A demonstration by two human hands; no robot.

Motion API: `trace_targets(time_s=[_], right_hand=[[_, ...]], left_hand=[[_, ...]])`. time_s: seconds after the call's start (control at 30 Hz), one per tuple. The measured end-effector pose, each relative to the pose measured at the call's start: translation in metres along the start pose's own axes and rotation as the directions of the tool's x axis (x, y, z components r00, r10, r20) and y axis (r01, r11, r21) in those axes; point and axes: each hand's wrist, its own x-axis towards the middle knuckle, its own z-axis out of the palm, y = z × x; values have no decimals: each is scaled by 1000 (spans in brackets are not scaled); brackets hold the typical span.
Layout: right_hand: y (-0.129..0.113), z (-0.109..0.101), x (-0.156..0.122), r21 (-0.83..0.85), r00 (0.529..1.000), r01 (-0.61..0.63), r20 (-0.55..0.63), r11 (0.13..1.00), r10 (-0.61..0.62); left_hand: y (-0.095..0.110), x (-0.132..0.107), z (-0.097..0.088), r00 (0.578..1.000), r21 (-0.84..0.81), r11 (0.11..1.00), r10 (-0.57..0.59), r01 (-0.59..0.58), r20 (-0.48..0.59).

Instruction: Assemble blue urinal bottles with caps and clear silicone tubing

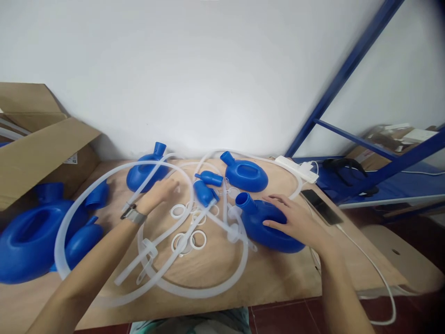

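Observation:
My left hand (160, 194) is closed above the middle-left of the table, close to a clear tube. Its fingertips face away, and a small whitish bit shows beside them; I cannot make out what it is. My right hand (290, 220) rests with spread fingers on top of a blue plastic urinal bottle (253, 227), whose round mouth points up and left. Between the hands lie several white rings (198, 240), two small blue bulb-shaped parts (206, 193) and long translucent tubes (205, 292) with white collars (150, 248). Another blue urinal bottle (247, 176) stands behind the right one.
More blue bottles stand at the back left (144, 174) and front left (31, 246), by an open cardboard box (41, 153). A power strip (297, 169) and a phone (321, 206) with a white cable (377, 273) lie right. A blue metal frame (342, 76) rises beyond.

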Motion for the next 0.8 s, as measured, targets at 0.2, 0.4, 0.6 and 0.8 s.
trace_targets(time_s=[0.2,0.4,0.6,0.8], right_hand=[[16,23,-5,121,996,-43,-78,992,53],[6,30,2,195,996,-42,-65,980,56],[4,27,2,180,998,-23,-59,983,34],[3,28,3,173,997,-20,-69,985,33]], left_hand=[[46,-15,-35,964,-272,924,258,-267,-70],[147,5,0,727,-373,624,600,-686,-332],[149,29,16,743,-475,590,620,-653,-252],[151,25,6,789,-560,596,585,-576,-189]])
